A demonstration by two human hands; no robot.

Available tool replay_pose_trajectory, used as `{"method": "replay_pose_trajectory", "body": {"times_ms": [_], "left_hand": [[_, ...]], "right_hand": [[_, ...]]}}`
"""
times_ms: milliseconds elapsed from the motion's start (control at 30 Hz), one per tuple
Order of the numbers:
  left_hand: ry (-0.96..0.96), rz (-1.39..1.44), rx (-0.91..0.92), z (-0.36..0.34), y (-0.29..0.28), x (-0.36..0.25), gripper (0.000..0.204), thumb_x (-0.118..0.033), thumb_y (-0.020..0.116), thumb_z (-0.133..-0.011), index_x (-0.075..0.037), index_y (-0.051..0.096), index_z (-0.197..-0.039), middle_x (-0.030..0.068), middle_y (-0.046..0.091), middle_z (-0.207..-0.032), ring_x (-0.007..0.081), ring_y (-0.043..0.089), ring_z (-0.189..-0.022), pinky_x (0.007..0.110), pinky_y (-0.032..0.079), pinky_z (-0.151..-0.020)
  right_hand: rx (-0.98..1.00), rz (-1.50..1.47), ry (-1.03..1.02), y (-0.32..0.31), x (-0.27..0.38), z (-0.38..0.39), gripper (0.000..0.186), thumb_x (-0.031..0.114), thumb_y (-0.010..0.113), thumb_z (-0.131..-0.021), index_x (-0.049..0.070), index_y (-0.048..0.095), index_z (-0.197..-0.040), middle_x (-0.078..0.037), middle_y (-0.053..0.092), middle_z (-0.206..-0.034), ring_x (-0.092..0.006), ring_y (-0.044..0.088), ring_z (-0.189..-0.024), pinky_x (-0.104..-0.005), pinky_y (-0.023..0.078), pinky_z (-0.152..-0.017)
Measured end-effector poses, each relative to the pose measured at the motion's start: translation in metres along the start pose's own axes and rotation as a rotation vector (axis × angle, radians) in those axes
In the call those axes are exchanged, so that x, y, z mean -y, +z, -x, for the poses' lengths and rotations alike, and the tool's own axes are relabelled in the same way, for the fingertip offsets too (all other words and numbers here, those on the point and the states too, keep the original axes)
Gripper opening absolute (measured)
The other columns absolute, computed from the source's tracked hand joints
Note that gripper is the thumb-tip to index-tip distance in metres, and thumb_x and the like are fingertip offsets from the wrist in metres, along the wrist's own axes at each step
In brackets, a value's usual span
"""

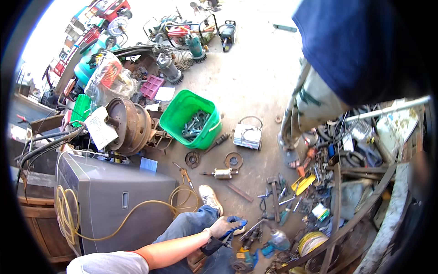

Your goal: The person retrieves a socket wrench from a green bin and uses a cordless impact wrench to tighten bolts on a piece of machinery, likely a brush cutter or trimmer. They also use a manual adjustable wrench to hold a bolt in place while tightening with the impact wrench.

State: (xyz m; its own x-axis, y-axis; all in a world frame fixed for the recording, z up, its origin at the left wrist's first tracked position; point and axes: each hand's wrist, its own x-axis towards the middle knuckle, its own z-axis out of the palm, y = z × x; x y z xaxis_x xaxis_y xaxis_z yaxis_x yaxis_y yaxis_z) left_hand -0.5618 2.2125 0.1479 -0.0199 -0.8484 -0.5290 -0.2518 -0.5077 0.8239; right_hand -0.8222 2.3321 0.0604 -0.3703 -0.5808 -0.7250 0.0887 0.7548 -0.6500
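My left hand [226,226], in a pale work glove with blue fingertips, reaches over my jeans from the lower left. Its fingers are curled together; what lies in them, if anything, is too small to make out. Just below it, over my leg, are a dark blocky piece [213,245] and a brown piece [196,261], neither clear in kind. Beyond my shoe [210,199] a metal motor armature [222,173] lies on the floor. Right of my hand are a hammer [273,196] and a blue-green power tool [273,246]. My right hand is not in view.
A green bucket [171,121] holds metal tools. At left stands a grey cabinet [132,201] with a yellowish hose [137,211]. Another person [319,98] stands at the right, beside heaped tools and metal bars [360,212]. A small boxy unit [247,136] and round metal parts sit mid-floor.
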Motion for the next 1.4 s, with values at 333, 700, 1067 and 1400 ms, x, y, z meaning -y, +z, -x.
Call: {"method": "replay_pose_trajectory", "body": {"times_ms": [333, 700, 1067, 1400], "left_hand": [[-0.199, 0.968, -0.220, -0.003, -0.151, 0.005, 0.021, -0.016, 0.055, -0.096, -0.004, 0.068, -0.109, 0.0036, 0.069, -0.089, 0.0093, 0.064, -0.077, 0.024, 0.052, -0.068], [-0.495, 0.820, -0.707, -0.071, -0.321, 0.028, 0.029, -0.036, 0.069, -0.089, -0.007, 0.072, -0.086, 0.0002, 0.068, -0.071, 0.0074, 0.052, -0.049, 0.025, 0.040, -0.044], [-0.593, 1.202, -0.792, -0.110, -0.276, 0.034, 0.021, -0.028, 0.064, -0.092, -0.007, 0.066, -0.096, 0.0007, 0.065, -0.074, 0.0083, 0.051, -0.046, 0.025, 0.039, -0.040], [-0.662, 1.354, -0.806, -0.163, -0.239, 0.054, 0.023, -0.029, 0.067, -0.091, -0.007, 0.065, -0.096, 0.0043, 0.067, -0.075, 0.0123, 0.051, -0.040, 0.028, 0.036, -0.035]], "right_hand": [[0.436, 0.316, -0.253, 0.208, 0.175, 0.087, 0.047, 0.006, 0.077, -0.070, -0.002, 0.056, -0.112, -0.008, 0.064, -0.103, -0.0187, 0.060, -0.093, -0.0336, 0.048, -0.088], [0.248, 0.276, -0.185, 0.314, 0.225, 0.068, 0.050, 0.004, 0.075, -0.073, -0.004, 0.055, -0.118, -0.011, 0.063, -0.095, -0.0218, 0.063, -0.083, -0.0355, 0.052, -0.077], [0.443, 0.544, 0.152, 0.322, 0.275, -0.002, 0.033, 0.001, 0.074, -0.074, -0.003, 0.061, -0.104, -0.007, 0.064, -0.087, -0.0172, 0.063, -0.076, -0.0315, 0.052, -0.071], [0.388, 0.498, 0.196, 0.319, 0.255, -0.054, 0.036, 0.004, 0.076, -0.076, -0.001, 0.060, -0.107, -0.007, 0.066, -0.092, -0.0166, 0.063, -0.075, -0.0297, 0.051, -0.067]]}}
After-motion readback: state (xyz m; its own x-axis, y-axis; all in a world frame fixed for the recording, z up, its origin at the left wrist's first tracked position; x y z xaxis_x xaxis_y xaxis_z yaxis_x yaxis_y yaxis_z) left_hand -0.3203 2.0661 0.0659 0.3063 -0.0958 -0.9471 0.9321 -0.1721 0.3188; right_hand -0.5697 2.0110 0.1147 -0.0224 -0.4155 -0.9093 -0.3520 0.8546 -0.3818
